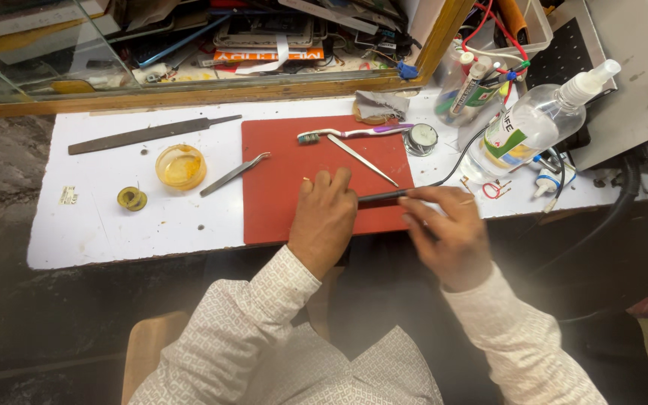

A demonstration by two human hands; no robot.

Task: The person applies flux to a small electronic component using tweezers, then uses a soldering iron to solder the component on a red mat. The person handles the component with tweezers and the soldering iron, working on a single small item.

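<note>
On red mat [279, 161] — black corded tool [381, 196] pinched by right hand [444, 232], long axis lying left-right; left hand [324, 217] pressed flat at tip — nothing gripped.

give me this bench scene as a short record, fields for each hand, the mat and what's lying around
left hand: flat on the red mat, fingers at the tip end of the tool
right hand: grip on a thin black corded tool, held level
on mat: toothbrush, slim metal probe
left of mat: tweezers, round amber dish, flat file, solder spool
right of mat: clear spray bottle lying tilted
surface: white benchtop
</note>
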